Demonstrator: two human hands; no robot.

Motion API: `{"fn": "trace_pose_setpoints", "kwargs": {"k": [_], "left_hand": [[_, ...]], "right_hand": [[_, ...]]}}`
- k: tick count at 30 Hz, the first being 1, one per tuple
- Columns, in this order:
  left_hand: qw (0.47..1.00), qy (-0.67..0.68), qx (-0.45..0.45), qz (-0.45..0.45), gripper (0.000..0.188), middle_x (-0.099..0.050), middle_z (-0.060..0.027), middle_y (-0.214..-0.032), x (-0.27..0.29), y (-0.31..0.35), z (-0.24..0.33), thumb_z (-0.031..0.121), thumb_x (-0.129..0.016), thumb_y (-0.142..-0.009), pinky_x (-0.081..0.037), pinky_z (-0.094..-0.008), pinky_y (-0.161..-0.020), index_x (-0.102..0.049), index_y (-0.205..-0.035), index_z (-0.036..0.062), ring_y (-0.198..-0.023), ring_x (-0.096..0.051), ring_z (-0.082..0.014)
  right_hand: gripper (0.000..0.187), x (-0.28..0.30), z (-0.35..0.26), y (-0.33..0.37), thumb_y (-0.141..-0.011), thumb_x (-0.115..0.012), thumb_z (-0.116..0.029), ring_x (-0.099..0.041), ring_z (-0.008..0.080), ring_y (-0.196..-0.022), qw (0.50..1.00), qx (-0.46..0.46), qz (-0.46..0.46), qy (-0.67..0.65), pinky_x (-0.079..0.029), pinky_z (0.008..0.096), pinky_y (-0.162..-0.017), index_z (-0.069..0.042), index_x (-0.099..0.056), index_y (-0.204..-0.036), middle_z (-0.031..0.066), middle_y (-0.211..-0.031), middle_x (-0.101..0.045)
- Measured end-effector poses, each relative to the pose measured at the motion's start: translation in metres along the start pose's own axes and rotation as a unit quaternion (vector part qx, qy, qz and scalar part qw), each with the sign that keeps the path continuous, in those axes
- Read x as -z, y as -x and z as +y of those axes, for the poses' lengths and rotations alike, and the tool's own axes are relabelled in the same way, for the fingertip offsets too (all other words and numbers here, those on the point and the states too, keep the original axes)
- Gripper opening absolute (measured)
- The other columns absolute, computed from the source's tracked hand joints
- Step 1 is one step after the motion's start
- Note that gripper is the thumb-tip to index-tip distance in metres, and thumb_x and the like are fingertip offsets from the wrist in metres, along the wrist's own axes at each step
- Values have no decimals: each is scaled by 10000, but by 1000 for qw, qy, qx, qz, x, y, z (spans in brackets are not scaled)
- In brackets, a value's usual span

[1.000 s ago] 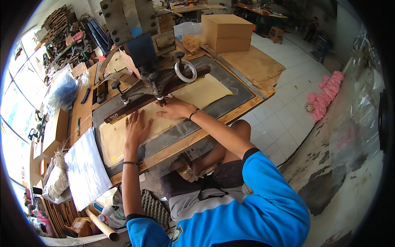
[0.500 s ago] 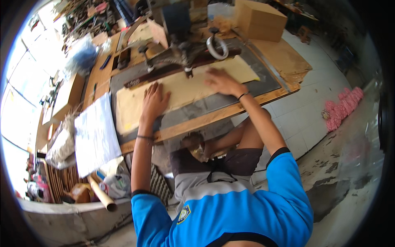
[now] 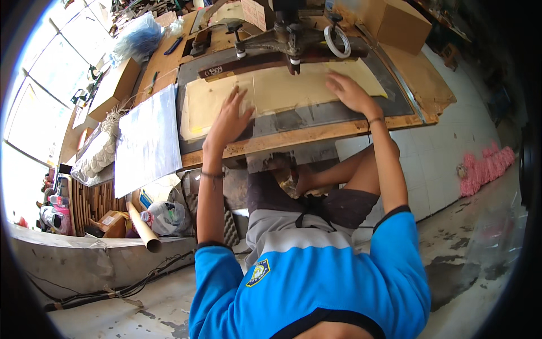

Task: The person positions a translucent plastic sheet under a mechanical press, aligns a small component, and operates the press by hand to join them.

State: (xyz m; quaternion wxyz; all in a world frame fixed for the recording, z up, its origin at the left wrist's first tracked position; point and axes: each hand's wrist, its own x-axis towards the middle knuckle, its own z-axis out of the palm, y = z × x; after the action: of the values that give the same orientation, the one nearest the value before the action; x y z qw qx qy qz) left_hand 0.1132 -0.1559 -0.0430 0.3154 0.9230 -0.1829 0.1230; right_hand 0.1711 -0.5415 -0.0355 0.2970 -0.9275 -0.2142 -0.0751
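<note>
A long cream-yellow sheet (image 3: 288, 87) lies across a dark grey plate (image 3: 293, 117) on a wooden worktable. My left hand (image 3: 228, 117) is over the sheet's near edge, left of the middle, its fingers apart and holding nothing. Over the right part of the sheet is my right hand (image 3: 351, 93), also open and empty. Both hands look slightly raised, though whether any fingertip touches the sheet is hard to tell. Along the sheet's far side runs a dark bar (image 3: 254, 65), beneath a metal machine arm (image 3: 265, 44) with screw knobs.
A white ring (image 3: 337, 42) hangs at the machine's right. Clear plastic sheets (image 3: 149, 138) overhang the table's left edge. Cardboard boxes (image 3: 402, 25) stand behind, at the right. A cutter (image 3: 173, 46) lies at the back left. Pink rope (image 3: 486, 170) is on the floor.
My view has tilted and shifted, so the table sits farther right and up. Both hands look lifted from lying flat on the sheet, the right one moving a little rightward.
</note>
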Motion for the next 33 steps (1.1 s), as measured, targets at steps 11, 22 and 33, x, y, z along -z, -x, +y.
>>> {"fn": "trace_pose_setpoints", "kwargs": {"k": [11, 22, 33], "left_hand": [[993, -100, 9, 68, 465, -546, -158, -1505, 2, 46, 10, 332, -642, -984, -298, -461, -1234, -645, -1360, 59, -1447, -436, -354], [993, -79, 40, 80, 405, -577, -146, -1475, 3, 42, 22, 281, -668, -963, -324, -472, -1219, -674, -1309, 71, -1423, -465, -365], [995, -32, 26, 90, 232, -666, -150, -1311, 11, 40, 30, 130, -693, -924, -446, -471, -1114, -724, -1136, 41, -1320, -560, -375]], "right_hand": [[365, -9, 3, 37, -1042, -609, -319, -596, 313, -1273, 985, 11, 148, -88, -444, 379, -1089, -25, -684, -1245, 138, -1334, -670], [327, 0, -6, 50, -1037, -622, -288, -643, 279, -1149, 982, -49, 149, -102, -476, 361, -1011, -1, -706, -1169, 140, -1197, -710], [296, 2, -13, 54, -1051, -613, -264, -651, 284, -1131, 989, -44, 133, -56, -496, 365, -985, -4, -697, -1163, 129, -1212, -704]]}}
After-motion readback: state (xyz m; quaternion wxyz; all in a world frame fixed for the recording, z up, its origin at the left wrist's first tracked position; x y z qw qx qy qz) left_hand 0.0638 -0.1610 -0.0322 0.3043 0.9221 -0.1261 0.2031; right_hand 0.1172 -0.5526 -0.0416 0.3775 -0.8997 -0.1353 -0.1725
